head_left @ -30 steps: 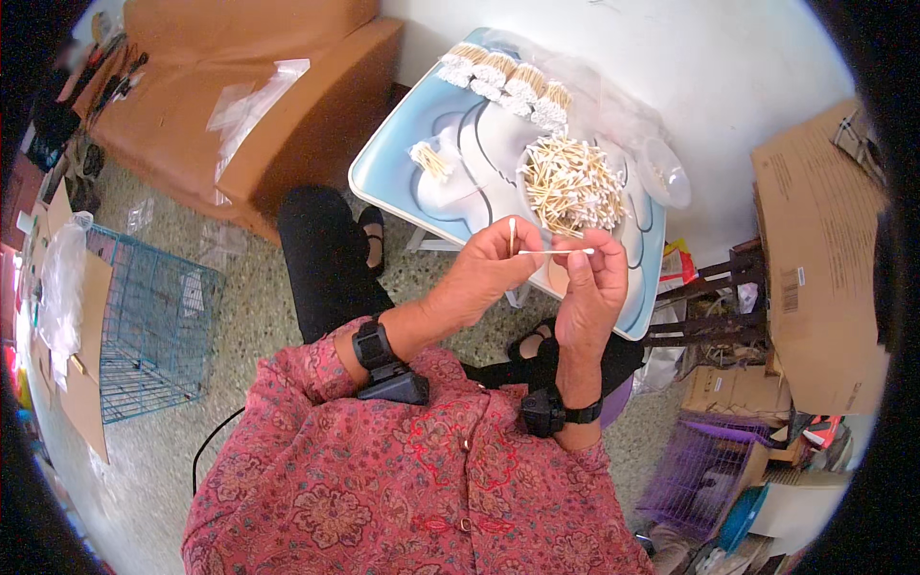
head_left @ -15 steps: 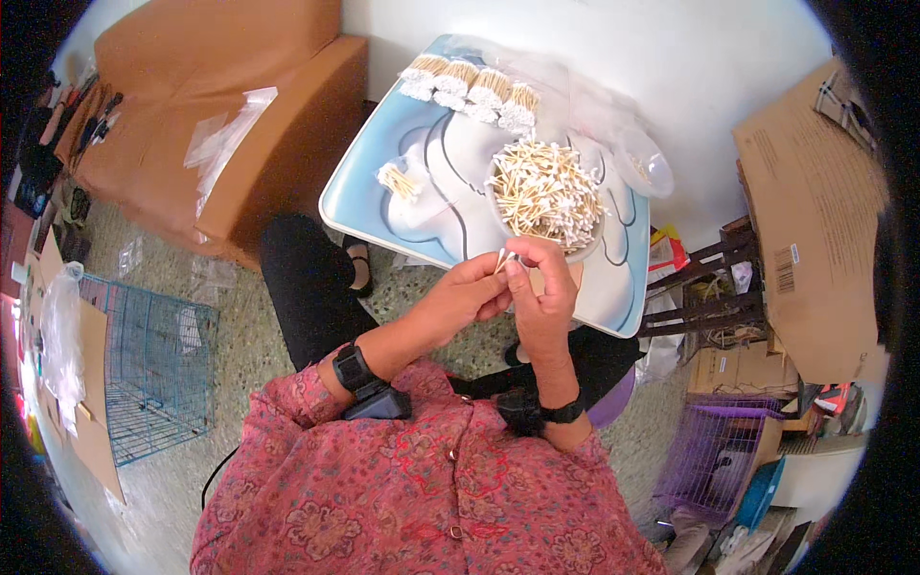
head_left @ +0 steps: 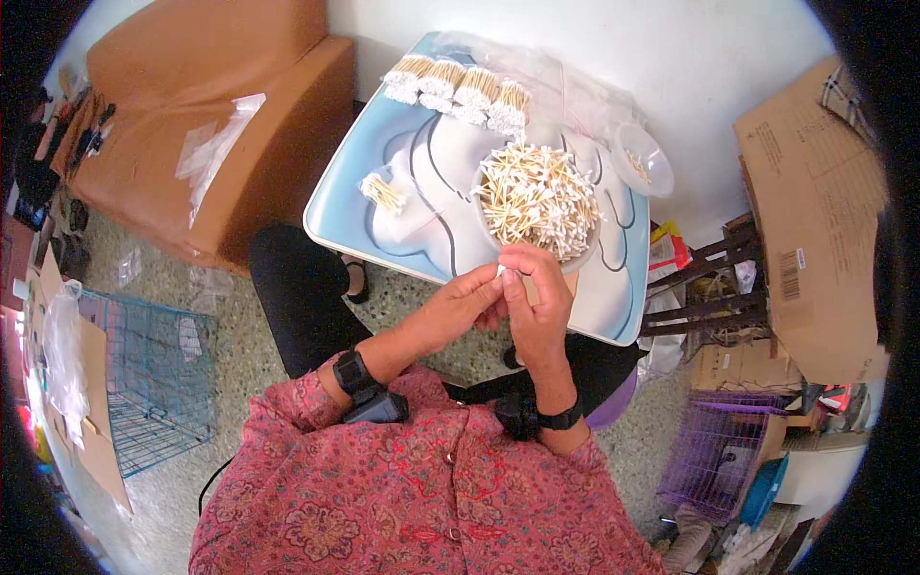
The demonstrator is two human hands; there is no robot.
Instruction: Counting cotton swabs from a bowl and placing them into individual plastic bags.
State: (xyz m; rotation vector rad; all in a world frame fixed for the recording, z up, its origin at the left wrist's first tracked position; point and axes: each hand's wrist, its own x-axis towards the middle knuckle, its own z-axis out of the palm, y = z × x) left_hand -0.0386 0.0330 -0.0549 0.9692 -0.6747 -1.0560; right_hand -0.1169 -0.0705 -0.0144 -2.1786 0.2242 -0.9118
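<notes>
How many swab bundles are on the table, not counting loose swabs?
5: four bundles side by side at the far left of the table, and one smaller bundle apart, lower in the picture. Any behind the swab heap would be hidden.

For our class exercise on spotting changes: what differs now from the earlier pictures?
The left hand and right hand have come together, the right moving leftward. The two cotton swabs, earlier spread, one upright and one crosswise, are now mostly hidden; just a white tip shows between the hands. Nothing was visibly let go. The swab heap, the bundles and the small bag stayed on the table.
</notes>
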